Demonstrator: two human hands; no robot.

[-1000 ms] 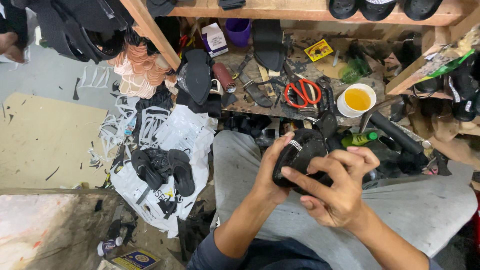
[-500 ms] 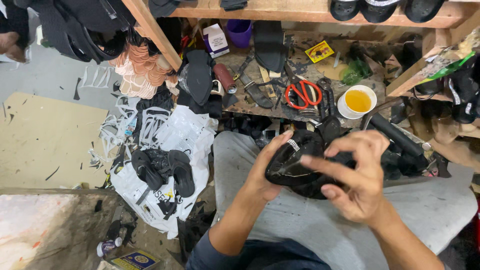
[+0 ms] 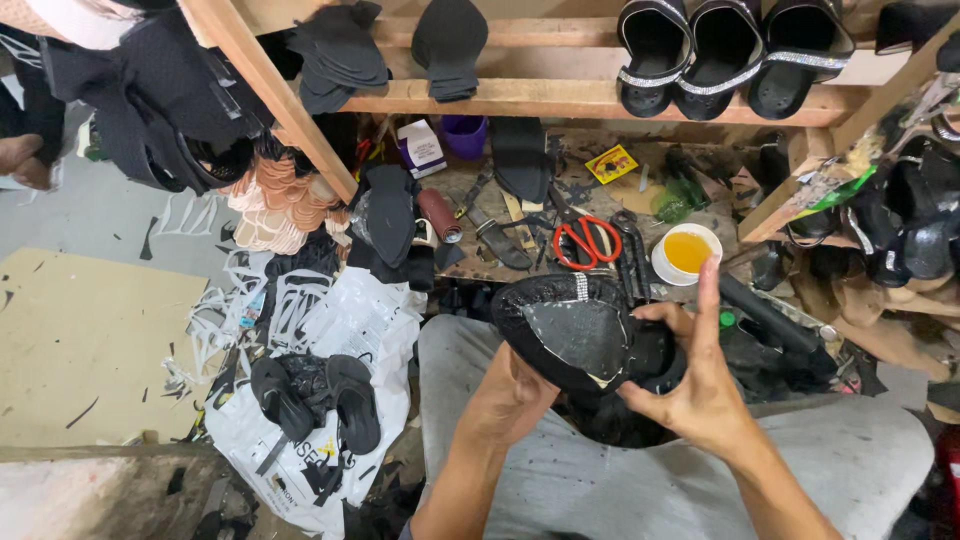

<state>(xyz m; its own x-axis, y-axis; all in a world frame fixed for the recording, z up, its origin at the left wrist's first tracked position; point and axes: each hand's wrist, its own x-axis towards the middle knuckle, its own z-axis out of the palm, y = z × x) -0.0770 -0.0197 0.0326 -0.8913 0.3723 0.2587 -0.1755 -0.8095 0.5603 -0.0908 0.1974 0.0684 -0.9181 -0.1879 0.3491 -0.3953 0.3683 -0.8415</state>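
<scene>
Both hands are clamped on a black shoe [image 3: 580, 335] over the lap, sole side up, its matte grey sole piece tapering to a point: the left hand [image 3: 515, 395] cups it from beneath, the right hand [image 3: 690, 385] grips its far end, forefinger sticking straight up. Behind on the cluttered counter [image 3: 640, 190] lie red-handled scissors [image 3: 585, 243] and a round white tub of amber glue [image 3: 687, 252].

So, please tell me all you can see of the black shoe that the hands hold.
The shoe is black, turned sole side up over the person's lap, its grey inner sole patch showing a pale edge. A small glittery strip sits at its far rim. The left hand supports it from below; the right hand grips its right end, one finger raised.
</scene>
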